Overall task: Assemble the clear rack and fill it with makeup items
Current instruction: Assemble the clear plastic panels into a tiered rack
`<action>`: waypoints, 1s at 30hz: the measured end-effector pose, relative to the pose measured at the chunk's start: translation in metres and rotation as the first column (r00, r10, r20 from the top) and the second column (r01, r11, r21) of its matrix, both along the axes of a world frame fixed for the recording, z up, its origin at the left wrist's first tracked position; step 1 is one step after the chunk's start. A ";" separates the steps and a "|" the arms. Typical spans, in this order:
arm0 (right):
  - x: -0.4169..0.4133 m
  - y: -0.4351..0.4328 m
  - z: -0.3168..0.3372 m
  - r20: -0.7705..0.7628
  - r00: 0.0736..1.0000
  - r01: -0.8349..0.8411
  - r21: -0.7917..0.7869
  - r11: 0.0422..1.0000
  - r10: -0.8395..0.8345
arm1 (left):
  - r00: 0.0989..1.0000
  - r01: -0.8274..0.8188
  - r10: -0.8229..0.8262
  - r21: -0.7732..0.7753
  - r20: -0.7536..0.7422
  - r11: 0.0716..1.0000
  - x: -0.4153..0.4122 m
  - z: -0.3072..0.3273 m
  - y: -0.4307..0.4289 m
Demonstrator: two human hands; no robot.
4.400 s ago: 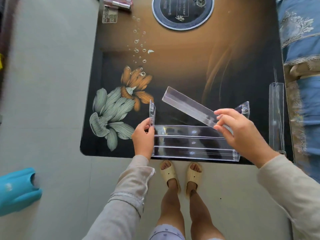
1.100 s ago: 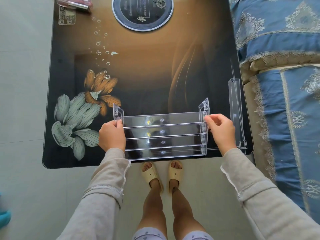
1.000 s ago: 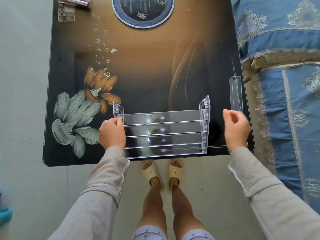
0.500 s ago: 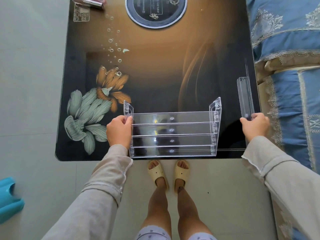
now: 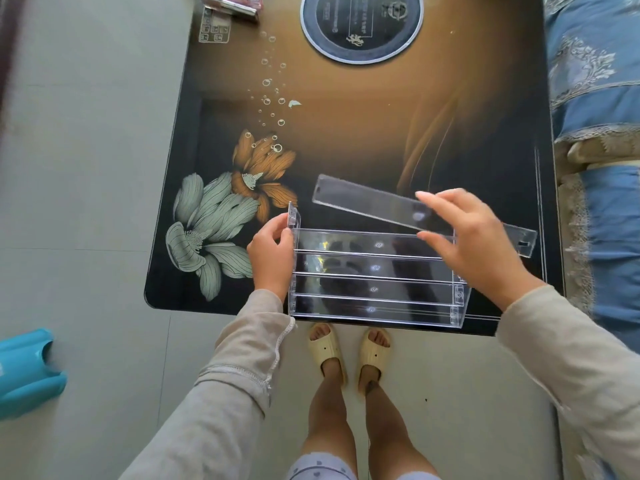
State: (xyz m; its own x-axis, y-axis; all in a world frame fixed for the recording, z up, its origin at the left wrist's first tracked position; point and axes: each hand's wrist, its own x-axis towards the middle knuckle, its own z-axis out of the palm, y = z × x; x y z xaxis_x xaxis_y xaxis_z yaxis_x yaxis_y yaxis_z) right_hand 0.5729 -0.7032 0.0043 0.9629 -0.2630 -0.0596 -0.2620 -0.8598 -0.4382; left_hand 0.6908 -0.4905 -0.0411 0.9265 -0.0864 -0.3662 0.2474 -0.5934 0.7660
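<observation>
Meanwhile, clear rack (image 5: 375, 277) at desk (image 5: 346, 140) near edge, left hand (image 5: 272, 252) pinching its left side panel (image 5: 293, 220), right hand (image 5: 467, 240) gripping loose clear shelf strip (image 5: 374, 204) tilted above rack's top tier.

Right hand (image 5: 474, 244) hides rack's (image 5: 374, 271) right end.

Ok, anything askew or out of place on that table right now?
One thing: the loose clear strip in the right hand sits diagonally above the rack, not seated. The rack's front edge overhangs the table edge slightly. The left hand steadies its left side. Nothing looks spilled or broken.
</observation>
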 end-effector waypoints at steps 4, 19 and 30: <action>0.019 0.012 -0.010 -0.056 0.994 -0.092 -0.033 0.995 0.090 | 1.000 0.001 -0.001 -0.002 0.028 1.000 0.000 -0.001 0.001; 0.034 0.015 -0.028 -0.144 0.986 -0.064 0.131 0.989 0.083 | 0.998 0.053 -0.051 -0.046 0.046 0.998 0.003 -0.005 0.001; 0.043 0.013 -0.031 -0.189 0.977 -0.084 0.067 0.994 0.096 | 0.997 0.011 -0.010 -0.015 0.079 1.000 0.008 -0.003 -0.001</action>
